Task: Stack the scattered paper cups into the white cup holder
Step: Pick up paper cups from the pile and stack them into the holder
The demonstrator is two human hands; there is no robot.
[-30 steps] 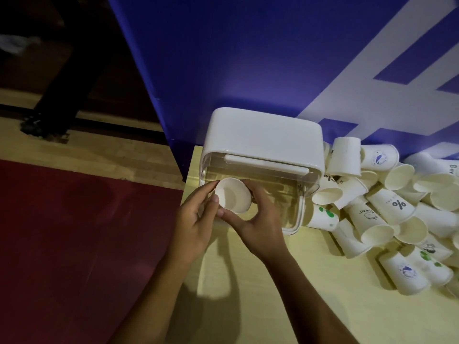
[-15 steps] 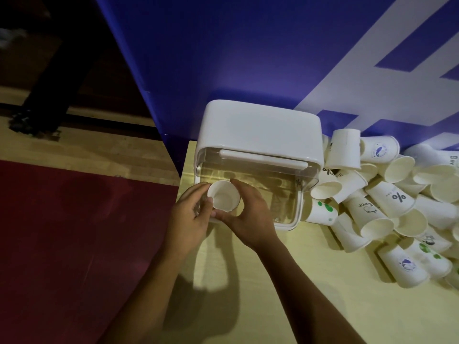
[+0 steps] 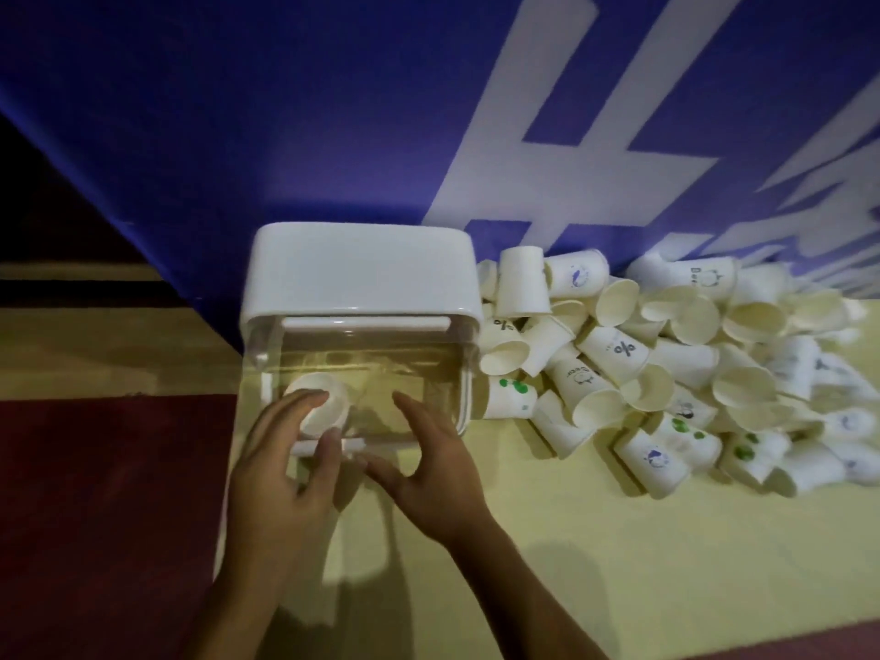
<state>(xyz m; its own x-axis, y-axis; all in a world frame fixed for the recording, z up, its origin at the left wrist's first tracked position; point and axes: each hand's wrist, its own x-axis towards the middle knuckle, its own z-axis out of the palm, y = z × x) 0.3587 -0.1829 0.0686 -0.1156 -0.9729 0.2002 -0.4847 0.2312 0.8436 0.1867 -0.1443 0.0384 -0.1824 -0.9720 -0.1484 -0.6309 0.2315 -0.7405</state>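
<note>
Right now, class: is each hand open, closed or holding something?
Left hand: open, fingers at the small white paper cup.
Right hand: open, holding nothing.

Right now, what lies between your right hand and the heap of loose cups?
In the head view: the clear front corner of the cup holder, then bare table, up to the green-dotted cup at the edge of the heap.

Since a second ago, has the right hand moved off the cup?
Yes. The right hand has let go of the paper cup and shifted right along the white cup holder's front, fingers open.
</note>
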